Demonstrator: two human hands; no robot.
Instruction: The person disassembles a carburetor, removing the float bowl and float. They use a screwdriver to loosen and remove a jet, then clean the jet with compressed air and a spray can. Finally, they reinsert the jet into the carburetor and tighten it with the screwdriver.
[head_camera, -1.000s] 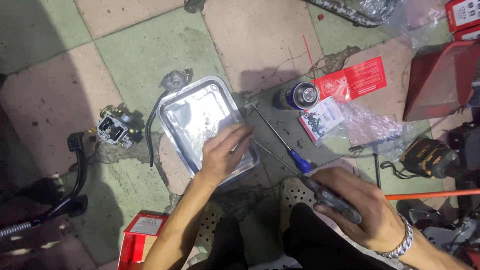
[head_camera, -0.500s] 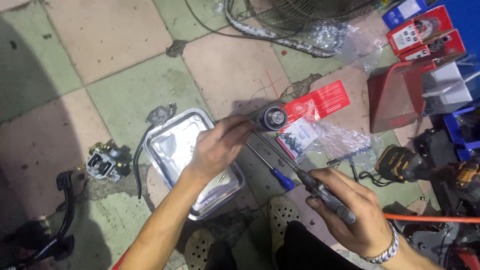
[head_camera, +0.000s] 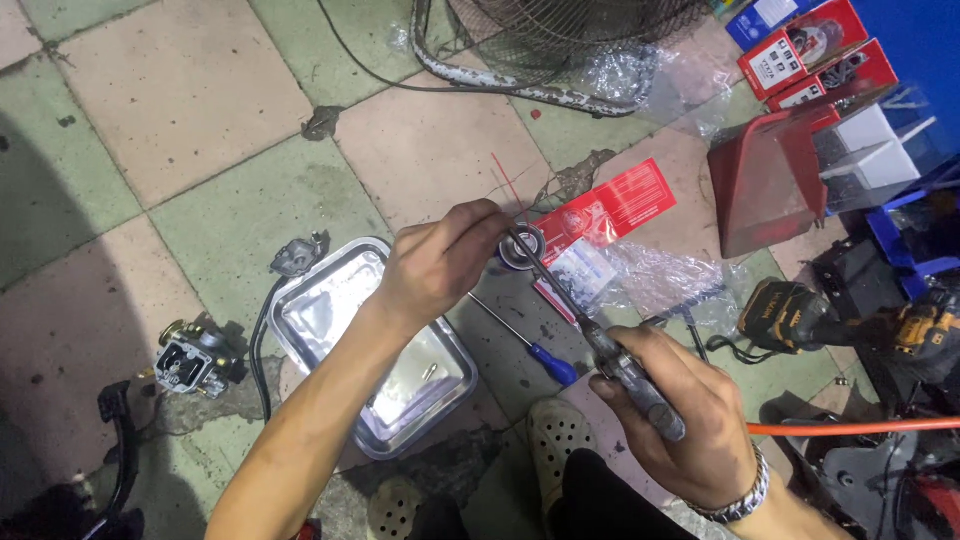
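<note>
Head camera, looking down at a floor of worn green and tan tiles (head_camera: 250, 190): the right hand (head_camera: 690, 420), a metal bracelet at its wrist, is closed around the grimy grey handle of a long-shafted screwdriver (head_camera: 600, 345). Its thin shaft runs up and to the left, and the tip end meets the fingertips of the left hand (head_camera: 440, 260). That hand is pinched shut at the tip (whether it holds some small part there or only the shaft itself, I cannot tell). Just behind the pinch, a round can seen from its top (head_camera: 522, 247) stands on the floor, touching a red printed card package (head_camera: 610, 210) that lies flat beside crumpled clear plastic wrap (head_camera: 670, 275).

Below the left forearm sits a shallow rectangular shiny metal tray (head_camera: 330, 310), with a tiny pin-like piece in its lower corner. A second screwdriver with a blue handle (head_camera: 535, 350) lies on the tiles between the tray and the right hand. Left of the tray, well apart from both hands, rests a small metal carburettor (head_camera: 195, 360). At the right edge, a yellow and black cordless drill (head_camera: 800, 315) lies near a red plastic bin (head_camera: 770, 190).
</note>
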